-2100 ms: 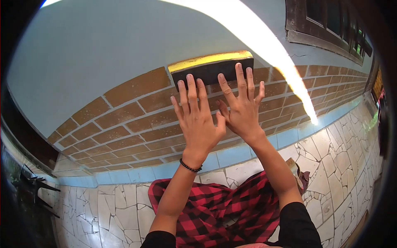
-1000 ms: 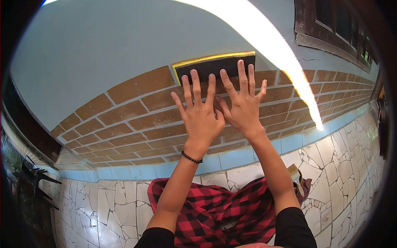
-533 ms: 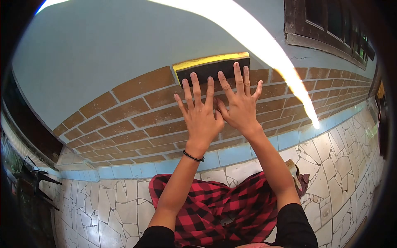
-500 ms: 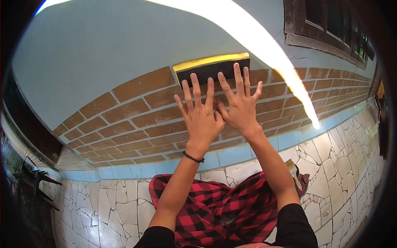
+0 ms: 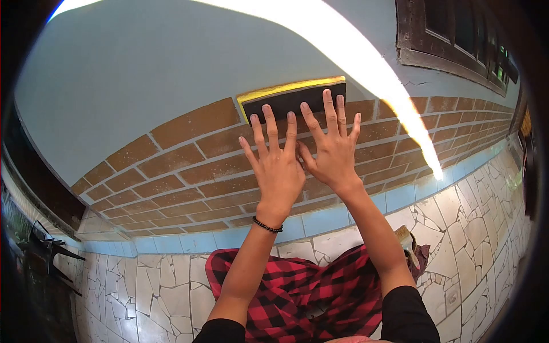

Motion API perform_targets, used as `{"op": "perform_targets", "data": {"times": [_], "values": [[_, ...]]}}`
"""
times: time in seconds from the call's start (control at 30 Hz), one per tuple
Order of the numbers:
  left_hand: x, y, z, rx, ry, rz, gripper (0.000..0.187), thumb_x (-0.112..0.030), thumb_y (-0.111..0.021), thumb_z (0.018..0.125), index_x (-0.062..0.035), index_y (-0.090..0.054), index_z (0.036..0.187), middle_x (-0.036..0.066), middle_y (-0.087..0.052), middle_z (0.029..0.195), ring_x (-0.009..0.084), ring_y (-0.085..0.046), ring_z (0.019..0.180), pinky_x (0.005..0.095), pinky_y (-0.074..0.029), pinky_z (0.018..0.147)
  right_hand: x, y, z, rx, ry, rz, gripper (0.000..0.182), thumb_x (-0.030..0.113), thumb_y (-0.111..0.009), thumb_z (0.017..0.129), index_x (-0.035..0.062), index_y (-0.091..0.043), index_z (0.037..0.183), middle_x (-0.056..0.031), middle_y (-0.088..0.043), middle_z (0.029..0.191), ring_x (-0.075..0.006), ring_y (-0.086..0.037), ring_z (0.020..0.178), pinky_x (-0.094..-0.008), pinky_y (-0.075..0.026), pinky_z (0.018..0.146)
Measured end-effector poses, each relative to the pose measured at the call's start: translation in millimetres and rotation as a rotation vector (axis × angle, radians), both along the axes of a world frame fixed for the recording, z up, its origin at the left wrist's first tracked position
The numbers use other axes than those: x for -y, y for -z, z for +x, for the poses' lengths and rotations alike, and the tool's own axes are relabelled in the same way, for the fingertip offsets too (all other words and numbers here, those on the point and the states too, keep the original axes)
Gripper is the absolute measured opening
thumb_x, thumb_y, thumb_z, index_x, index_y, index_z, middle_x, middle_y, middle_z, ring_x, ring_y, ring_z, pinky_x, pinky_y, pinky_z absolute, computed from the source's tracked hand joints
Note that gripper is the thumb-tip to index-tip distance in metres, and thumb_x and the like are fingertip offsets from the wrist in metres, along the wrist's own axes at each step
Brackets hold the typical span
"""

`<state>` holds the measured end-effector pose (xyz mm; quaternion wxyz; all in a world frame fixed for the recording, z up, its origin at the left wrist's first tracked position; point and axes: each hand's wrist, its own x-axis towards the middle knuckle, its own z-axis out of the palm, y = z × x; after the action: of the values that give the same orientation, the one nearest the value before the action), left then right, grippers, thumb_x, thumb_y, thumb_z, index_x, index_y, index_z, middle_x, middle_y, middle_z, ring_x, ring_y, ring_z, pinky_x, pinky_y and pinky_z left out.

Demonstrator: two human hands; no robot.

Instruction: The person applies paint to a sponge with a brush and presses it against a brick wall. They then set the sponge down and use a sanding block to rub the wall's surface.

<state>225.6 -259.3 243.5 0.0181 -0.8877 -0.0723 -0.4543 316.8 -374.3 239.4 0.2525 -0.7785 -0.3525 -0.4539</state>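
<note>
A flat black rectangular piece with a yellow border [image 5: 274, 106] lies against the wall, at the top row of painted brown bricks. My left hand [image 5: 278, 174] is open, its fingers spread, with some fingertips on the lower part of the black face. To its right, my right hand [image 5: 333, 157] is also open, and its longer fingers reach further up the black face. The thumbs almost meet between the two hands. Fingers cover part of the piece's lower edge. Neither hand is wrapped round anything.
Brown bricks [image 5: 171, 163] with grey lines cover the lower wall, above light blue tiles [image 5: 326, 220]. Red-and-black checked cloth [image 5: 286, 286] covers my lap. What looks like a paintbrush [image 5: 404, 233] is beside my right knee. A dark-framed window [image 5: 423, 57] is at upper right; a black chair [image 5: 57, 251] stands left.
Both hands keep nearly the same flat pose on the black piece. The view has shifted slightly, and my left hand sits a touch lower and further left.
</note>
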Motion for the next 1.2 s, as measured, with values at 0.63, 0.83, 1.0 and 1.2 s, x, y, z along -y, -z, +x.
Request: {"op": "perform_targets", "data": {"times": [0.63,0.83,1.0,1.2], "values": [[12.0,-6.5,-6.2,0.002,0.036,-0.071,0.089,-0.017,-0.072,0.079,-0.0189,-0.042,0.162,0.018,-0.012,0.176,0.043,-0.005,0.161,0.0729,-0.004,0.123,0.9,-9.2,-0.2,-0.052,-0.145,0.11,0.083,0.038,-0.077,0.085,0.0293,-0.043,0.161,-0.0308,-0.012,0.172,-0.0468,-0.015,0.16,-0.0783,-0.011,0.117],[12.6,-8.3,-8.6,-0.011,0.059,-0.096,0.091,-0.02,-0.074,0.078,-0.0191,-0.042,0.163,0.017,-0.012,0.176,0.0425,-0.004,0.162,0.0735,-0.003,0.123,5.7,-13.7,-5.7,-0.076,-0.101,0.055,0.084,0.037,-0.077,0.084,0.0292,-0.043,0.16,-0.0307,-0.011,0.173,-0.0463,-0.015,0.161,-0.0817,-0.012,0.113],[5.4,-10.0,-6.9,-0.022,0.063,-0.117,0.09,-0.021,-0.073,0.08,-0.0238,-0.04,0.163,0.016,-0.013,0.176,0.0429,-0.007,0.162,0.0775,-0.012,0.12,7.5,-16.6,-14.2,-0.081,-0.069,0.017,0.084,0.036,-0.078,0.083,0.0294,-0.046,0.16,-0.0316,-0.011,0.172,-0.0461,-0.015,0.161,-0.0828,-0.013,0.111],[-8.4,-5.1,-0.7,0.007,0.155,-0.149,0.092,-0.022,-0.072,0.081,-0.0293,-0.036,0.165,0.014,-0.013,0.176,0.0425,-0.008,0.162,0.0797,-0.02,0.118,1.2,-9.3,-16.9,-0.048,-0.04,0.04,0.085,0.036,-0.08,0.082,0.0317,-0.046,0.16,-0.0312,-0.011,0.173,-0.0457,-0.013,0.161,-0.0835,-0.013,0.111]]}}
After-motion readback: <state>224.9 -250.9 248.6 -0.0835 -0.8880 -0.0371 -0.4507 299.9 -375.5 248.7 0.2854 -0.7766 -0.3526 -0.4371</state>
